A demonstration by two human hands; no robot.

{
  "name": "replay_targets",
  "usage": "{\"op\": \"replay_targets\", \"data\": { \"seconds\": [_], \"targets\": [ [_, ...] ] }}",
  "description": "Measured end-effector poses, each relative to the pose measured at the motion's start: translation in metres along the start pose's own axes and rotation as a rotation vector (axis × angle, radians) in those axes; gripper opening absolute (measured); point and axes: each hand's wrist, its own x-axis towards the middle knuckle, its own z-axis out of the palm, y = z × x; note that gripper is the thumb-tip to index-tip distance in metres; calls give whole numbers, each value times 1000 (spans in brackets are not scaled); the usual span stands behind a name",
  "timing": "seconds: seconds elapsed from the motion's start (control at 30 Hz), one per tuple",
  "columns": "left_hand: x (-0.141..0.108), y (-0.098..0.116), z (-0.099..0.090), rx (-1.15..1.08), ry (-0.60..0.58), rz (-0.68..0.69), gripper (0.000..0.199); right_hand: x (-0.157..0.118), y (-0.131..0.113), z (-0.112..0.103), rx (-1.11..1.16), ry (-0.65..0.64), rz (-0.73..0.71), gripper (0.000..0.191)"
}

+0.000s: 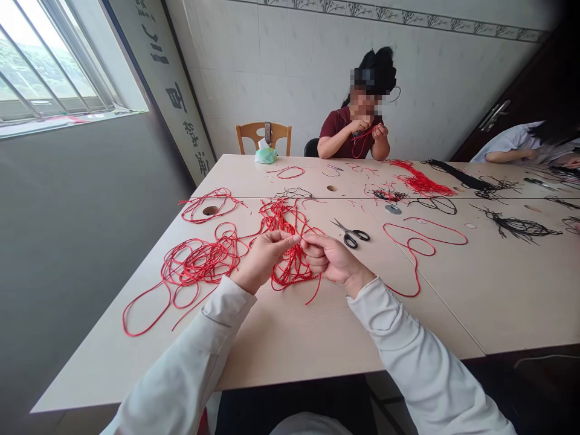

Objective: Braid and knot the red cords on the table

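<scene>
Both hands meet above the middle of the pale table [317, 344], fingertips nearly touching. My left hand [268, 257] pinches a red cord between thumb and forefinger. My right hand [330, 257] has its fingers curled, gripping the red cord close to the left fingertips. Just beneath and behind them lies a pile of twisted red cord [290, 275], partly covered by the hands. A looser tangle of red cord [194, 266] spreads to the left. Black-handled scissors [351, 234] lie partly open beyond my right hand.
A long red cord [417, 278] curves over the table's right part. Farther back are red strands [423, 181], black cords [516, 226], a metal disc [393, 209] and a tissue pack [266, 155]. A person [353, 130] opposite handles red cord; another leans at the far right.
</scene>
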Motion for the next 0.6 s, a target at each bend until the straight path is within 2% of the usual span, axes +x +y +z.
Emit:
{"op": "replay_targets", "data": {
  "seconds": [0.13,0.37,0.47,0.6],
  "targets": [
    [0,-2,1,-48,-10,4,36,-2,-2,4,40,11,23,21],
    [-4,5,6,-94,-31,19,36,-11,-9,25,164,30,49,27],
    [-5,5,6,-115,-42,12,36,-13,-9,27,132,48,45,25],
    [-3,1,5,-110,-40,13,36,-11,-7,20,-19,44,23,19]
  ]
}}
